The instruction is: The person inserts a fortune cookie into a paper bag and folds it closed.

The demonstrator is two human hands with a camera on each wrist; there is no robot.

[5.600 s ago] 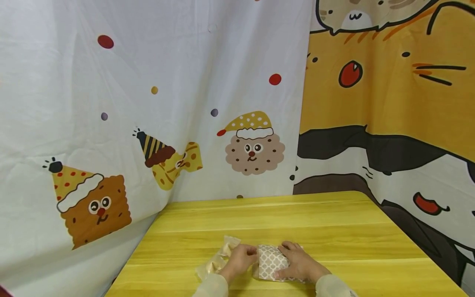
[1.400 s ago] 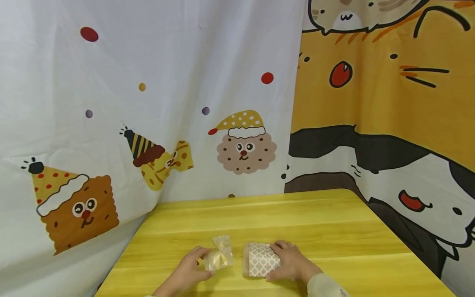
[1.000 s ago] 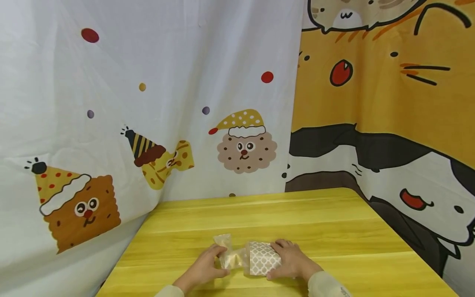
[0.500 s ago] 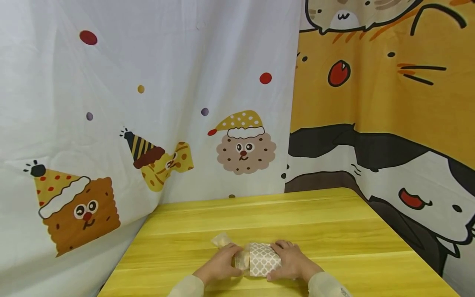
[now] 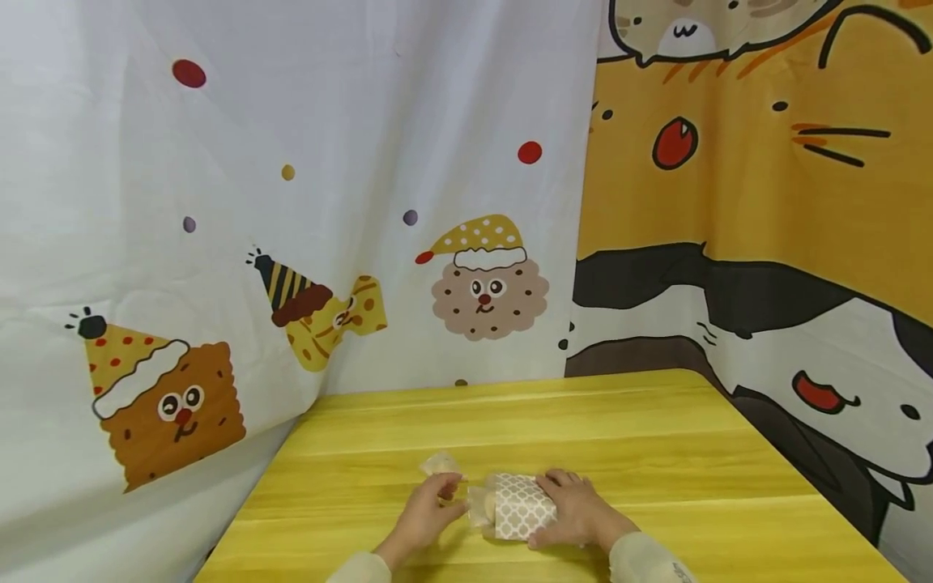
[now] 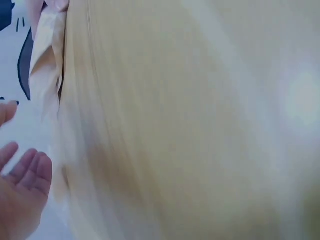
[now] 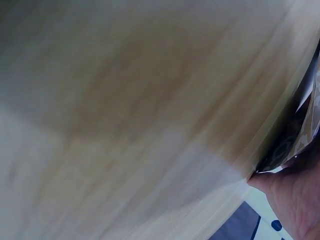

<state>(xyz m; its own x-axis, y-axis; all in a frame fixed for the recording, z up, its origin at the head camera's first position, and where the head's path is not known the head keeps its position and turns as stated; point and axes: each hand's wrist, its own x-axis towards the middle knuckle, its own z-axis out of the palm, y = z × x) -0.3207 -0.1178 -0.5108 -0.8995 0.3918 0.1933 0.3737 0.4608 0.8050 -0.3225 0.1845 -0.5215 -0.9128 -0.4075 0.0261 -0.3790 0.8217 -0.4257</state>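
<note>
A white paper bag [image 5: 521, 508] with a beige lattice pattern lies on the table, its mouth facing left. My right hand [image 5: 579, 512] grips its right end, thumb in front and fingers behind; the bag's side also shows in the right wrist view beside the thumb. A clear-wrapped pale snack [image 5: 479, 508] sits at the mouth, partly inside. Just left of that wrapper is my left hand [image 5: 428, 512], fingers relaxed and apart with nothing between them, as the left wrist view also shows. Beyond these fingers lies a second clear wrapper [image 5: 440, 464], partly hidden by them.
The yellow wood-grain table [image 5: 656, 453] runs back to a white curtain [image 5: 408, 121] printed with cartoon biscuits. On the right hangs an orange cartoon-animal curtain [image 5: 751, 186].
My left hand picked up a wrapped snack, brought it right to the bag's mouth, then let go and drew back left. My right hand keeps its grip on the bag.
</note>
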